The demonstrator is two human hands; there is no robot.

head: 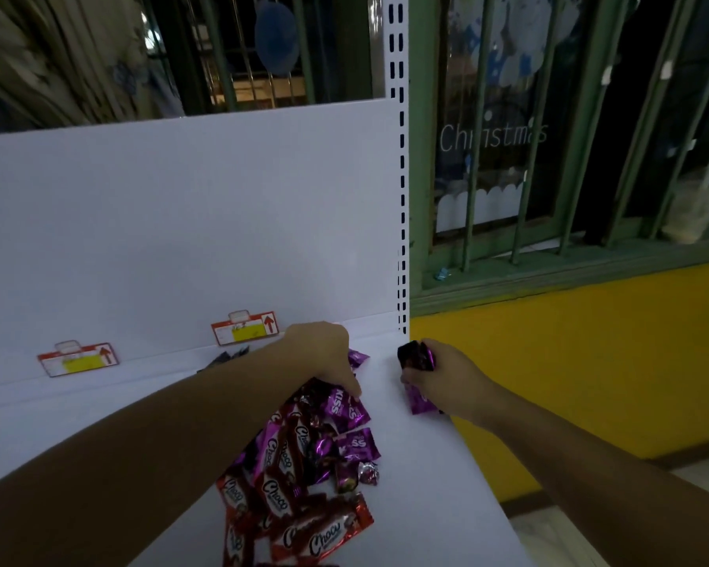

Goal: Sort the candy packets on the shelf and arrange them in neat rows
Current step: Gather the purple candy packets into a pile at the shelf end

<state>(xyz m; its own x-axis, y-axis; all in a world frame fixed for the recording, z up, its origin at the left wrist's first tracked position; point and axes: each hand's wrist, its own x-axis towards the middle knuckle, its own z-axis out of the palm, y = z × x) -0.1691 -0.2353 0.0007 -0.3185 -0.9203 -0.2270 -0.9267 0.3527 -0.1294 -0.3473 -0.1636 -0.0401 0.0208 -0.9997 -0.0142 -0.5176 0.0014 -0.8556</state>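
Note:
A loose heap of candy packets [303,464] lies on the white shelf [426,464]: red "Choco" packets [324,529] toward the front, purple "Kiss" packets [346,409] behind them. My left hand [324,354] rests palm-down on the far end of the heap, fingers touching a purple packet; whether it grips one I cannot tell. My right hand [447,378] is near the shelf's right edge, closed around several purple packets [416,356], one hanging below the fingers. Another purple packet [357,357] lies just beyond my left hand.
The white back panel [181,218] carries two red price tags [244,327], [78,359]. Dark packets [226,358] lie by the back panel. A slotted upright [402,178] marks the shelf's right end; beyond it are a yellow wall [590,362] and a barred window.

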